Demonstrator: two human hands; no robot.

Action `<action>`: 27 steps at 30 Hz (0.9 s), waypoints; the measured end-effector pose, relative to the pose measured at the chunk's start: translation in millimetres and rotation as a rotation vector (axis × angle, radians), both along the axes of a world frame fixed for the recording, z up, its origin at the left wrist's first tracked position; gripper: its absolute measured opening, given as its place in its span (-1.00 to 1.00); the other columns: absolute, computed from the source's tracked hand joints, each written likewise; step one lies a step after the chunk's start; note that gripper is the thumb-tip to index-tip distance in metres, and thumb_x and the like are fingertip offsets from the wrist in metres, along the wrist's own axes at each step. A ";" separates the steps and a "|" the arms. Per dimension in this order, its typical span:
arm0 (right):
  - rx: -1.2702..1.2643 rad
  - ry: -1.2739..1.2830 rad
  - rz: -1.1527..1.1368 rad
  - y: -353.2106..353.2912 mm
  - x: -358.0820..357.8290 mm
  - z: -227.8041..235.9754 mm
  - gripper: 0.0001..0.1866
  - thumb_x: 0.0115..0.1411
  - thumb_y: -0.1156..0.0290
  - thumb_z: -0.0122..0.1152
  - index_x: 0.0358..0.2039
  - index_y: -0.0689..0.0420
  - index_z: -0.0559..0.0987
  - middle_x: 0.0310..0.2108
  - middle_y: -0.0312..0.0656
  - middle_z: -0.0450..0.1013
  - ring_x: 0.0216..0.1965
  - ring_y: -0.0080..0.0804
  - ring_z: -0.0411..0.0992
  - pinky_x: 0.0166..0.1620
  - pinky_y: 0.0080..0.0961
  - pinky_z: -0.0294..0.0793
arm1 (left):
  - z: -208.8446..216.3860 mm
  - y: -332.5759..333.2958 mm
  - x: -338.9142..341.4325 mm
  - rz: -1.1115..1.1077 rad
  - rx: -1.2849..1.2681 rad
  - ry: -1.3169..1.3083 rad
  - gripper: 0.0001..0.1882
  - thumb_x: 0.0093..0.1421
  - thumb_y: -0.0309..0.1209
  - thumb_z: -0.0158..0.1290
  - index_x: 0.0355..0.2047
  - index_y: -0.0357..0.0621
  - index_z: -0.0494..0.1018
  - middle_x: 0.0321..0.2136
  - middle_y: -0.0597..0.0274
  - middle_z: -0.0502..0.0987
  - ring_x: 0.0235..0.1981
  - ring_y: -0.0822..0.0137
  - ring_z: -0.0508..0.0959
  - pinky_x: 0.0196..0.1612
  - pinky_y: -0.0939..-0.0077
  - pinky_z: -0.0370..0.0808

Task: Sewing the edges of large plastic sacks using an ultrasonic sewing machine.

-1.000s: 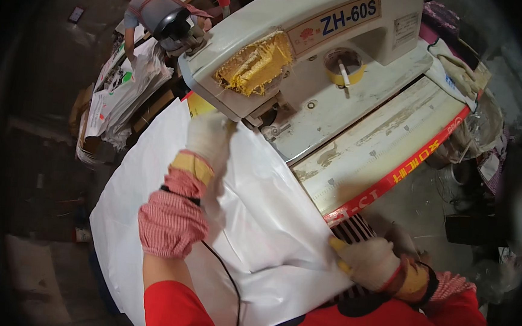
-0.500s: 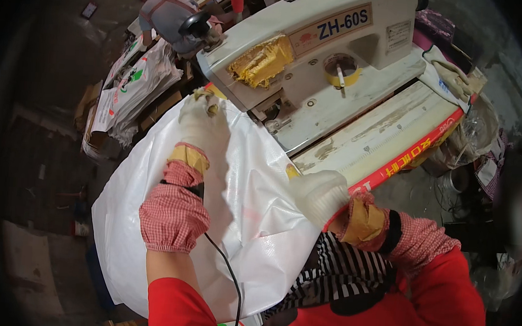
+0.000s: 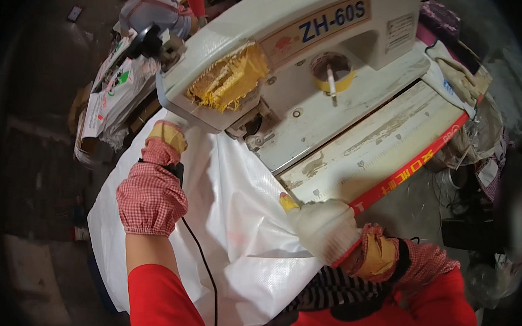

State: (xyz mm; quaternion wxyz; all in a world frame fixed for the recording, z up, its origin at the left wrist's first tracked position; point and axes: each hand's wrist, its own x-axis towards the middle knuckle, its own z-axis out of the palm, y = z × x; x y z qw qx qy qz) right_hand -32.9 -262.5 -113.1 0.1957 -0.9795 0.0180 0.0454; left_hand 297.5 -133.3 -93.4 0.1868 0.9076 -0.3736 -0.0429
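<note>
A large white woven plastic sack (image 3: 241, 192) spreads in front of me, its far edge running under the head of an industrial sewing machine (image 3: 216, 114). My left hand (image 3: 171, 127), in a white glove with yellow tape at the wrist, reaches over the sack beside the machine head. The head hides its fingers. My right hand (image 3: 323, 228), in a similar glove, pinches the sack's right edge near the front corner of the machine bed (image 3: 358, 151). Its thumb has a yellow tip. A frayed yellow pad (image 3: 230, 79) is stuck on the machine head.
A yellow tape roll (image 3: 336, 77) with a white stick lies against the machine. Cloth gloves (image 3: 449, 70) rest on the bed's far right end. Stacked printed sacks (image 3: 118, 89) stand at the back left. Beyond them a person (image 3: 153, 10) bends forward. A black cord (image 3: 205, 268) hangs beside my left arm.
My left hand has moved left and slightly nearer, behind the machine head. My right hand has shifted a little nearer, still at the sack's edge. The machine appears larger and further left.
</note>
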 end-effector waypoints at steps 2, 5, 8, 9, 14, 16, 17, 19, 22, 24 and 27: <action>-0.033 0.069 -0.051 -6.7 6.1 -19.8 -0.88 0.01 0.42 0.00 -0.43 0.15 0.44 -0.65 -0.22 0.41 -0.60 -0.35 0.43 -0.61 -0.47 0.36 | -32.9 -32.9 5.6 -0.028 -0.026 -0.074 -0.69 -0.07 -0.27 0.05 -0.36 -0.23 0.43 -0.42 0.02 0.49 -0.34 0.12 0.47 -0.21 0.35 0.38; -0.132 -0.505 0.021 9.2 19.7 -67.0 -0.81 -0.02 0.45 -0.04 -0.37 0.21 0.47 -0.59 -0.13 0.43 -0.60 -0.29 0.42 -0.58 -0.37 0.38 | -0.4 -15.2 16.1 0.080 0.046 -0.415 -0.71 -0.07 -0.29 0.05 -0.37 -0.24 0.43 -0.44 0.04 0.49 -0.36 0.13 0.48 -0.23 0.36 0.39; -0.268 -1.017 0.024 10.7 31.1 -112.9 -0.72 -0.04 0.49 -0.08 -0.32 0.26 0.51 -0.53 -0.05 0.44 -0.59 -0.24 0.41 -0.55 -0.26 0.39 | -16.4 -26.3 29.3 0.056 0.018 -0.687 -0.73 -0.07 -0.31 0.04 -0.39 -0.24 0.43 -0.46 0.05 0.50 -0.39 0.14 0.49 -0.24 0.37 0.39; -0.264 -1.014 0.028 12.2 36.8 -106.9 -0.72 -0.04 0.49 -0.08 -0.32 0.26 0.51 -0.53 -0.05 0.44 -0.59 -0.24 0.41 -0.55 -0.26 0.39 | -21.6 -25.1 24.9 0.010 -0.020 -0.754 -0.73 -0.07 -0.32 0.04 -0.39 -0.25 0.44 -0.47 0.05 0.50 -0.39 0.14 0.49 -0.25 0.37 0.40; 0.143 -0.105 0.153 -20.1 104.5 -7.1 -0.73 -0.08 0.36 0.01 -0.36 0.22 0.45 -0.43 0.00 0.45 -0.40 -0.11 0.44 -0.35 -0.26 0.41 | 9.7 -5.2 -71.7 -0.005 0.108 -0.117 -0.76 -0.02 -0.31 0.05 -0.48 -0.27 0.45 -0.49 0.12 0.51 -0.44 0.32 0.49 -0.31 0.54 0.40; 0.204 -0.199 0.285 -25.2 105.0 -0.6 -0.67 -0.08 0.28 0.02 -0.32 0.21 0.44 -0.39 0.02 0.44 -0.32 -0.06 0.42 -0.27 -0.27 0.38 | 13.4 15.1 -90.5 -0.140 -0.099 0.240 -0.75 -0.02 -0.28 0.06 -0.50 -0.27 0.45 -0.52 0.17 0.50 -0.46 0.38 0.47 -0.34 0.58 0.39; 0.150 -0.086 0.260 -24.6 104.6 3.3 -0.66 -0.09 0.29 0.02 -0.29 0.22 0.43 -0.39 0.02 0.44 -0.33 -0.06 0.42 -0.28 -0.27 0.38 | 16.3 19.9 -97.8 -0.288 -0.312 0.609 -0.73 -0.01 -0.26 0.07 -0.51 -0.27 0.44 -0.55 0.23 0.49 -0.48 0.44 0.46 -0.38 0.62 0.38; 0.156 0.076 0.213 -19.8 100.8 21.9 -0.59 -0.11 0.30 0.04 -0.22 0.23 0.41 -0.38 0.04 0.44 -0.33 -0.05 0.43 -0.27 -0.28 0.39 | 25.8 14.6 -120.6 -0.437 -0.179 0.758 -0.74 -0.02 -0.27 0.08 -0.51 -0.28 0.45 -0.55 0.25 0.49 -0.49 0.44 0.44 -0.38 0.63 0.37; 0.041 0.013 0.248 -12.8 102.9 11.8 -0.57 -0.14 0.33 0.05 -0.21 0.22 0.41 -0.37 0.05 0.44 -0.32 -0.06 0.43 -0.27 -0.29 0.39 | 29.0 4.0 -150.4 -0.706 0.345 1.055 -0.74 -0.01 -0.27 0.08 -0.48 -0.27 0.47 -0.51 0.27 0.50 -0.52 0.41 0.44 -0.42 0.65 0.37; -0.061 -0.031 0.295 -14.5 104.5 -3.7 -0.64 -0.17 0.34 0.06 -0.31 0.22 0.48 -0.41 0.06 0.44 -0.33 -0.05 0.44 -0.30 -0.26 0.41 | 39.1 -3.8 -194.5 -0.773 0.452 1.211 -0.75 -0.01 -0.28 0.08 -0.47 -0.25 0.47 -0.53 0.27 0.50 -0.53 0.43 0.44 -0.47 0.63 0.36; -0.290 -0.221 0.518 -19.6 102.8 -30.0 -0.80 -0.13 0.44 0.03 -0.50 0.22 0.56 -0.47 0.06 0.45 -0.42 -0.06 0.46 -0.36 -0.29 0.43 | 81.5 -10.4 -269.9 -1.057 0.781 1.075 -0.72 0.00 -0.23 0.05 -0.49 -0.24 0.46 -0.58 0.17 0.49 -0.55 0.30 0.47 -0.49 0.48 0.38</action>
